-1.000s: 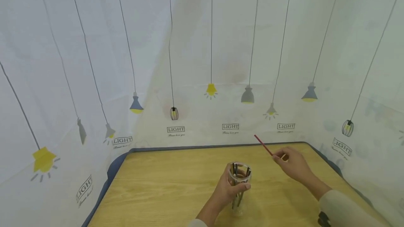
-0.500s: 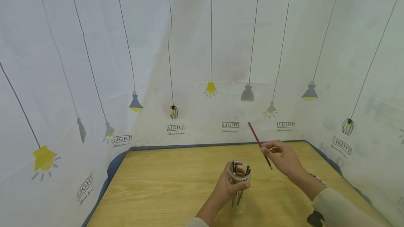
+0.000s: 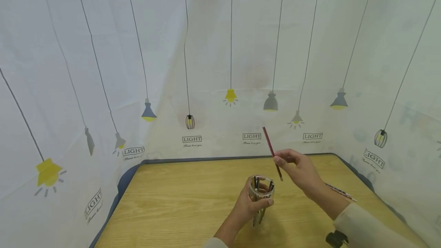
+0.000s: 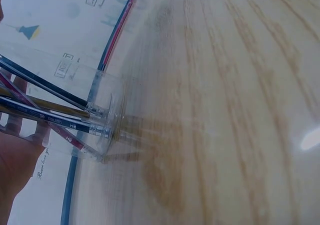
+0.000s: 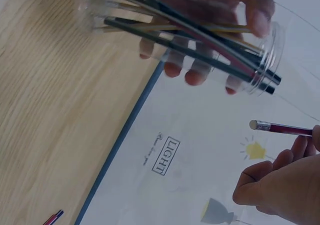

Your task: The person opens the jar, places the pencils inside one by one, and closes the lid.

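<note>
My left hand [image 3: 246,206] grips a tall clear cup [image 3: 260,223] over the table, its fingers wrapped round the side. Inside the cup lean several pencils [image 4: 55,117], mostly dark, with metal eraser ends towards the bottom in the left wrist view. To the right and slightly higher, my right hand [image 3: 299,171] pinches a dark red pencil [image 3: 269,142] between thumb and fingers. That pencil slants with its eraser end [image 5: 254,125] downward, above and just right of the cup's rim [image 3: 262,176], apart from it.
A few pencils [image 3: 339,191] lie on the wooden table [image 3: 172,194] beyond my right forearm. White cloth printed with hanging lamps [image 3: 206,49] encloses the table at the back and sides. A black device [image 3: 335,238] sits at my right sleeve.
My right hand has moved left towards the cup, and the red pencil has swung steeper, its eraser end now showing below the fingers. The left hand and cup have stayed put.
</note>
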Demonstrator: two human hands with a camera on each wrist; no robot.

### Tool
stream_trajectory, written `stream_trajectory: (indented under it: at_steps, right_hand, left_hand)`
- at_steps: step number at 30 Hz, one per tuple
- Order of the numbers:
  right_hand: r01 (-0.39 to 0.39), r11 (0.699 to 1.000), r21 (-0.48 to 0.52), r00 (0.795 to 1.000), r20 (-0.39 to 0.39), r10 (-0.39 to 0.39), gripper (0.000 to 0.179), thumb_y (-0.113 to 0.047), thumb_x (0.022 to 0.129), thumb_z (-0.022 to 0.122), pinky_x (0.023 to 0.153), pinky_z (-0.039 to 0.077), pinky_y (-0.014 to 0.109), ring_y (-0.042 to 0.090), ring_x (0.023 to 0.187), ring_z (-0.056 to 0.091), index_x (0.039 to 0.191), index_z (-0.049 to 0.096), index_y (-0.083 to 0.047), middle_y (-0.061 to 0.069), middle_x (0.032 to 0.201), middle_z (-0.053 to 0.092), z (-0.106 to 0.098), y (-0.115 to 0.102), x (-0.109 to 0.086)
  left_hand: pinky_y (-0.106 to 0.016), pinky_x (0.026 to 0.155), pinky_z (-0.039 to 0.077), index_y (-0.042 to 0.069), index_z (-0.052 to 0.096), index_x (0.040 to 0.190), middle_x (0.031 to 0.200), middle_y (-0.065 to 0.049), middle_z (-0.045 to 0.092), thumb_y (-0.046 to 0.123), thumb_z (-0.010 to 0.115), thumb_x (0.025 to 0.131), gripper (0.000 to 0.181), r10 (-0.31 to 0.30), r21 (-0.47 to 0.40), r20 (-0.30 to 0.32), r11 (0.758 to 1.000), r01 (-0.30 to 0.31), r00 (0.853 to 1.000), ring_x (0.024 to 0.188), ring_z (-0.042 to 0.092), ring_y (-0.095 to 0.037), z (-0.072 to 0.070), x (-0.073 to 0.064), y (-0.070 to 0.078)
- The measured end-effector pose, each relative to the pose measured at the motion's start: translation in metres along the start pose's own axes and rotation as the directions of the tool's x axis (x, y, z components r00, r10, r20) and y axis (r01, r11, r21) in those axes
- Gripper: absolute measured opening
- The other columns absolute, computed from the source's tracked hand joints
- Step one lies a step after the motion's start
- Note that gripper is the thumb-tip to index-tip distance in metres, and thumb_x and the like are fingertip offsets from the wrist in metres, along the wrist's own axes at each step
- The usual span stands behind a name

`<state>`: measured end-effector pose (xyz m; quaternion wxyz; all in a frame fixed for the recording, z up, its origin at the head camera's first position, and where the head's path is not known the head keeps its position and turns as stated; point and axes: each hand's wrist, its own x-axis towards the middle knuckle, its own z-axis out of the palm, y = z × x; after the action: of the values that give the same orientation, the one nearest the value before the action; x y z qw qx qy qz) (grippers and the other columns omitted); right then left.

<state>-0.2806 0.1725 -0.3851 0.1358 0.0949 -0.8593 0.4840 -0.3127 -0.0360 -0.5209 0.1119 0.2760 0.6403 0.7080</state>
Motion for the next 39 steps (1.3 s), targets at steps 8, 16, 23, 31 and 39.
stream_trajectory:
  at_steps: [8, 16, 23, 31, 39]
  right_hand:
    - [0.041, 0.997, 0.066, 0.999, 0.007, -0.042, 0.03, -0.034, 0.11, 0.07, 0.094, 0.051, 0.037, 0.018, 0.113, 0.065, 0.126, 0.075, -0.009, 0.009, 0.119, 0.077, 0.004, -0.013, 0.004]
    - [0.048, 0.987, 0.154, 0.999, 0.016, -0.051, 0.031, -0.033, 0.11, 0.069, 0.1, 0.052, 0.041, 0.014, 0.112, 0.066, 0.127, 0.074, -0.007, 0.011, 0.123, 0.076, 0.007, -0.025, 0.007]
    - [0.026, 0.974, 0.224, 0.999, 0.033, -0.035, 0.03, -0.029, 0.11, 0.071, 0.112, 0.048, 0.053, 0.013, 0.111, 0.065, 0.128, 0.072, -0.005, 0.01, 0.12, 0.075, 0.012, -0.031, 0.007]
    - [0.015, 0.971, 0.239, 0.999, 0.044, -0.026, 0.03, -0.027, 0.109, 0.071, 0.113, 0.048, 0.051, 0.016, 0.115, 0.064, 0.128, 0.072, -0.004, 0.009, 0.119, 0.075, 0.016, -0.027, 0.007]
    - [0.014, 0.969, 0.246, 0.998, 0.06, -0.03, 0.03, -0.027, 0.11, 0.07, 0.109, 0.048, 0.046, 0.016, 0.115, 0.063, 0.128, 0.071, -0.003, 0.009, 0.119, 0.073, 0.019, -0.021, 0.005]
  left_hand:
    - [-0.032, 0.103, 0.062, 0.026, 0.046, 0.156, 0.136, -0.003, 0.064, 0.03, 0.086, 0.096, 0.072, 0.004, -0.018, -0.002, 1.0, -0.004, 1.0, 0.121, 0.068, -0.018, 0.0, 0.001, -0.001]
    - [-0.036, 0.106, 0.059, 0.031, 0.048, 0.154, 0.137, -0.004, 0.064, 0.031, 0.087, 0.096, 0.069, -0.001, -0.018, -0.007, 1.0, 0.001, 1.0, 0.122, 0.068, -0.019, -0.001, 0.002, -0.003]
    - [-0.038, 0.107, 0.059, 0.034, 0.047, 0.153, 0.138, -0.004, 0.063, 0.034, 0.088, 0.096, 0.07, -0.014, -0.017, -0.004, 1.0, 0.014, 1.0, 0.123, 0.068, -0.02, -0.002, 0.002, -0.004]
    - [-0.036, 0.104, 0.06, 0.034, 0.047, 0.153, 0.137, -0.003, 0.064, 0.031, 0.086, 0.097, 0.068, -0.01, -0.012, -0.005, 1.0, 0.01, 1.0, 0.122, 0.068, -0.019, -0.001, 0.003, -0.004]
    - [-0.037, 0.106, 0.061, 0.034, 0.047, 0.154, 0.138, -0.005, 0.063, 0.028, 0.084, 0.097, 0.069, -0.02, -0.006, -0.011, 1.0, 0.02, 1.0, 0.123, 0.068, -0.019, -0.001, 0.001, -0.002]
